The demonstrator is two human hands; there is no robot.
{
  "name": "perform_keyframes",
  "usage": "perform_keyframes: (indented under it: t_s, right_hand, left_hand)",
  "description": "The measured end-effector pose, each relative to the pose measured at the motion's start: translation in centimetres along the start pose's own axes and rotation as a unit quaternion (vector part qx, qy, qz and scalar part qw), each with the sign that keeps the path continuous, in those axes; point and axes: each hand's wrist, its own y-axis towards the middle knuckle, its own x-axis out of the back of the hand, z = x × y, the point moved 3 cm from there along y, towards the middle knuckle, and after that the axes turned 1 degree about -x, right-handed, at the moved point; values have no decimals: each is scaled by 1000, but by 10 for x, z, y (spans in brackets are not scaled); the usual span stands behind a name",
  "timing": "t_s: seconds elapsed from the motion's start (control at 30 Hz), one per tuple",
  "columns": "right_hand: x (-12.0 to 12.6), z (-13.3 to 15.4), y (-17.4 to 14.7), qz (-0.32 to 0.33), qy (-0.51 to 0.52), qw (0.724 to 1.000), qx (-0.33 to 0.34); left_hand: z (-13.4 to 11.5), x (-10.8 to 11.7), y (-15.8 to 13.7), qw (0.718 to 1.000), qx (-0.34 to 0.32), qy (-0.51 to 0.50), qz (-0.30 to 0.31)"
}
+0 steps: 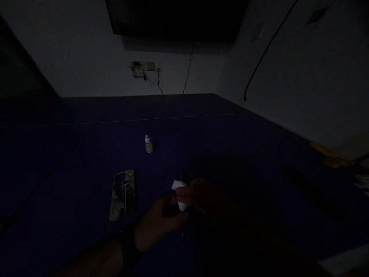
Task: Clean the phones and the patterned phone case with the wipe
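Observation:
In the dim light, my right hand [204, 194] presses a folded white wipe [182, 200], tissue or cloth, with its fingers closed on it. My left hand [158, 223], with a dark band at the wrist, curls its fingers and thumb just below and left of the wipe. Whatever lies in the left hand is dark, and I cannot make it out. A phone case [123, 198] with a patterned back and a camera cutout lies left of my hands. Farther back stands a small dropper bottle [148, 147] with a white cap, upright.
A dark blue surface [178, 134] stretches to the wall. Sockets with plugs and cables [147, 67] are on the wall, below a large dark screen [178, 19]. A long dark object [311, 190] and a yellow item [331, 154] lie at the right.

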Motion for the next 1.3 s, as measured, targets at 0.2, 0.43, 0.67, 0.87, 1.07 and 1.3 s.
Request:
perform_keyframes:
  t_s: [0.2, 0.43, 0.67, 0.87, 1.07, 1.3]
  right_hand:
    - [-2, -9, 0, 21, -31, 998, -47]
    - [0, -4, 1, 27, 5, 998, -61]
    - [-5, -6, -4, 37, 14, 998, -52]
    - [-3, -15, -2, 32, -34, 995, -87]
    - [2, -8, -4, 57, 12, 998, -39]
    - [-1, -20, 0, 30, -20, 991, -129]
  left_hand:
    - [-6, 0, -1, 1000, -8, 27, 9]
    - [0, 1, -1, 1000, 3, -14, 14]
    - [-2, 3, -1, 999, -18, -21, 28]
    - [2, 2, 1, 999, 2, -14, 29]
    - [-3, 0, -1, 1000, 6, -24, 20]
    - [-6, 0, -2, 1000, 4, -10, 15]
